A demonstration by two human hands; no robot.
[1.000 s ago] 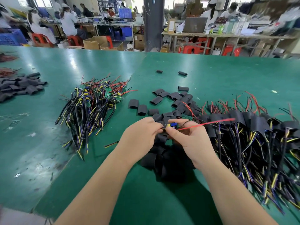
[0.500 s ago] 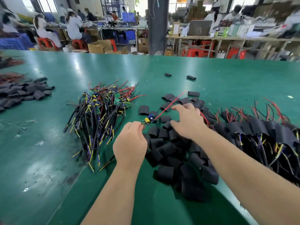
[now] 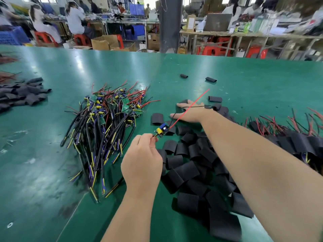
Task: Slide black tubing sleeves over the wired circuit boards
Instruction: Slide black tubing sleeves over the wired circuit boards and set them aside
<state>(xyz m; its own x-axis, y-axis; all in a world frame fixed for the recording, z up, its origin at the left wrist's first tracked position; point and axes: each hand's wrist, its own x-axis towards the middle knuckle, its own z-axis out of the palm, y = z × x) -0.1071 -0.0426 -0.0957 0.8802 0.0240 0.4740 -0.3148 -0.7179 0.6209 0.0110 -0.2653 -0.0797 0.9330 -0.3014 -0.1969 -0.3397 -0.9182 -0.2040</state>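
At frame centre, the left hand (image 3: 141,161) pinches a wired circuit board (image 3: 162,130) by its leads. The right hand (image 3: 191,113), fingers spread, rests on the black sleeves (image 3: 185,170) just above centre.

We are in a factory workshop for electronics assembly. We see a long green table (image 3: 52,172) with a heap of wired circuit boards (image 3: 104,123) and heaps of black sleeves (image 3: 188,165). Behind, workers (image 3: 75,16) sit on red stools (image 3: 81,40) at benches (image 3: 244,33), beside cardboard boxes (image 3: 100,44) and blue crates (image 3: 10,38).
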